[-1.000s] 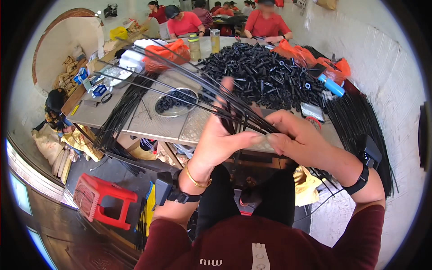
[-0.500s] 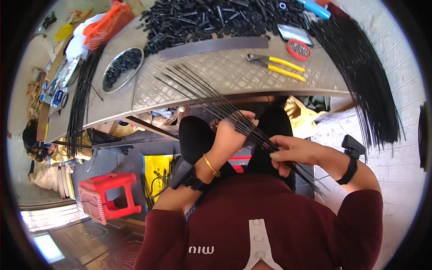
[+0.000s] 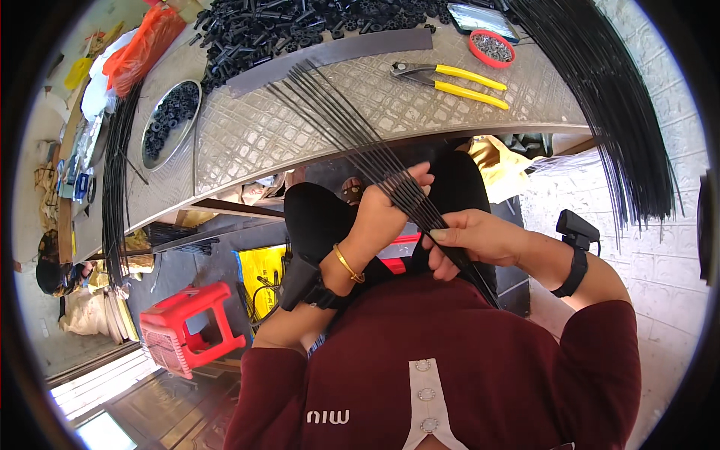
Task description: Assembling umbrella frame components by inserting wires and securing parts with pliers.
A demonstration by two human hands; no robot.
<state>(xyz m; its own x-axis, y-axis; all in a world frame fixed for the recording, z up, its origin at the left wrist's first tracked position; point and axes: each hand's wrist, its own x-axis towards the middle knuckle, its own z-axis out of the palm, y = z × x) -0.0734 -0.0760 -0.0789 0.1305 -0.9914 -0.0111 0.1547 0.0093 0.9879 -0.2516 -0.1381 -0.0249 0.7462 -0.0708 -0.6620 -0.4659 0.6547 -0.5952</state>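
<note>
A fanned bundle of thin black rods [image 3: 360, 142] slants from over the table edge down toward my lap. My left hand [image 3: 382, 214] is closed around its middle, thumb side up. Near the lower end, my right hand [image 3: 476, 238] pinches the same rods between thumb and fingers; its other fingertips are partly hidden. The upper ends spread apart over the table [image 3: 247, 135], while the lower ends gather tightly by my right hand. On the table beyond lie pliers with yellow handles [image 3: 469, 93].
A heap of small black plastic parts [image 3: 300, 30] covers the table's back, behind a flat dark strip [image 3: 337, 60]. An oval dish [image 3: 180, 141] holds black rings; a red dish [image 3: 495, 64] holds small metal pieces. Long black rods [image 3: 615, 127] overhang the right edge. A red stool [image 3: 187, 322] stands left.
The rods' lower ends have drawn together and their upper ends stand steeper and more fanned. My hands stay on the bundle. The whole view has shifted slightly.
</note>
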